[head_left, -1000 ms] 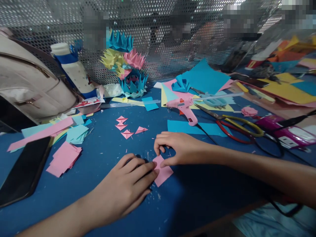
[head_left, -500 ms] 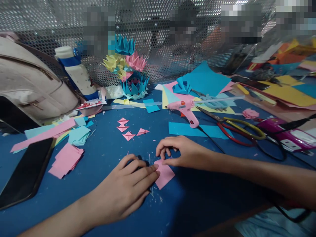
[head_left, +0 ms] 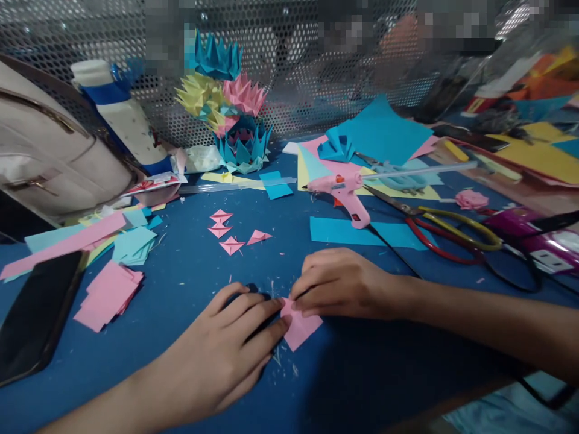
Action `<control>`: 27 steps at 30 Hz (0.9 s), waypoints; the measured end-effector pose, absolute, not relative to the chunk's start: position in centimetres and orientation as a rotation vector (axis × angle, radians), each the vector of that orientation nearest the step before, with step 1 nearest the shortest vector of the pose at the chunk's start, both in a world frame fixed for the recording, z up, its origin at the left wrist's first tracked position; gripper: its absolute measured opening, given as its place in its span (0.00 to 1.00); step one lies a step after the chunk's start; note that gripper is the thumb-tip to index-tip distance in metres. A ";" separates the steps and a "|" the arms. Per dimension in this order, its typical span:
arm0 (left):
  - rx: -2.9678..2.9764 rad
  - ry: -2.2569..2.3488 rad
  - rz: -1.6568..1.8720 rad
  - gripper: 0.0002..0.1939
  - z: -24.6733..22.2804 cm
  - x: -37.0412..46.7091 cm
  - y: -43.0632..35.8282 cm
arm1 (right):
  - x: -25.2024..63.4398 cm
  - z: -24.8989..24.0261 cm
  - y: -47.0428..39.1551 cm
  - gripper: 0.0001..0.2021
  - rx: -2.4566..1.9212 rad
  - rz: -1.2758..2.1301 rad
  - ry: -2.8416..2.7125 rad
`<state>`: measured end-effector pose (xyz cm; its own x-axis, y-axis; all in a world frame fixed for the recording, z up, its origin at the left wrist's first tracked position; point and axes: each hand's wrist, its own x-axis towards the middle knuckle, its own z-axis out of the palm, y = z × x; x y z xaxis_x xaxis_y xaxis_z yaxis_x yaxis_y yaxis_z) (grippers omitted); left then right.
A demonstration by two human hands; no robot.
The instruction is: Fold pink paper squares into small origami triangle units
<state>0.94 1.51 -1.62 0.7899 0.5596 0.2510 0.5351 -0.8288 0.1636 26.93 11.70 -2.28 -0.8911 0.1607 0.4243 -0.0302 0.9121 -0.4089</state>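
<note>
From my head view I have the pink paper (head_left: 302,328) lying on the table (head_left: 181,313) in front of me, between both hands. It sits askew: one corner points down toward me, another out to the right. Fingers cover its upper and left parts, so I cannot tell its full outline or pick out a long axis. My left hand (head_left: 230,340) is unclenched, fingers slightly spread, their tips resting on the paper's left side. My right hand (head_left: 348,286) is curled, fingers bunched at the upper edge; the thumb is hidden, so I cannot tell whether they pinch it or only press. Beyond lie small folded pink pieces (head_left: 232,245); the pink glue gun (head_left: 346,196) has its nozzle toward the left. A stack of pink squares (head_left: 108,292) lies to the left.
</note>
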 end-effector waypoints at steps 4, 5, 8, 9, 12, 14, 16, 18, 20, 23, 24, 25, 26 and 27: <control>2.902 0.885 0.443 0.20 -1.7 1.0 1.6 | 27.0 -2.4 11.9 0.07 -0.083 0.566 -2.634; 2.901 0.883 0.443 0.20 -1.7 1.0 1.6 | 27.0 -2.4 11.9 0.07 -0.077 0.564 -2.636; 2.900 0.880 0.440 0.20 -1.7 1.0 1.6 | 27.0 -2.5 11.9 0.06 -0.063 0.554 -2.630; 2.901 0.875 0.436 0.20 -1.7 1.0 1.7 | 26.9 -2.5 11.9 0.06 -0.062 0.552 -2.626; 2.907 0.849 0.416 0.20 -1.8 1.0 1.7 | 26.9 -2.6 11.9 0.05 -0.067 0.551 -2.613; 2.915 0.831 0.412 0.20 -1.9 0.9 1.6 | 26.9 -2.5 11.8 0.04 -0.076 0.561 -2.616; 2.924 0.817 0.400 0.20 -2.0 0.8 1.6 | 26.8 -2.5 11.8 0.04 -0.076 0.574 -2.623; 2.930 0.803 0.392 0.21 -1.9 0.7 1.6 | 26.8 -2.4 11.8 0.05 -0.069 0.574 -2.633; 2.929 0.809 0.396 0.21 -1.8 0.7 1.7 | 26.8 -2.3 11.8 0.06 -0.054 0.551 -2.643; 2.940 0.836 0.393 0.20 -1.6 0.8 1.8 | 26.8 -2.2 11.7 0.07 -0.046 0.503 -2.673; 2.945 0.844 0.390 0.19 -1.6 0.8 1.8 | 26.8 -2.1 11.7 0.07 -0.049 0.498 -2.681; 2.948 0.850 0.387 0.19 -1.6 0.8 1.8 | 26.8 -2.0 11.7 0.08 -0.053 0.500 -2.687; 2.948 0.853 0.388 0.19 -1.6 0.9 1.8 | 26.8 -2.0 11.7 0.08 -0.055 0.508 -2.691; 2.945 0.857 0.391 0.18 -1.7 0.9 1.8 | 26.8 -1.9 11.7 0.09 -0.059 0.518 -2.693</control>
<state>0.88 1.80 -1.66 0.8144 0.5342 0.2268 0.5217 -0.8451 0.1172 26.80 11.67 -1.91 -0.9208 0.1137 0.3731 -0.0328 0.9307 -0.3643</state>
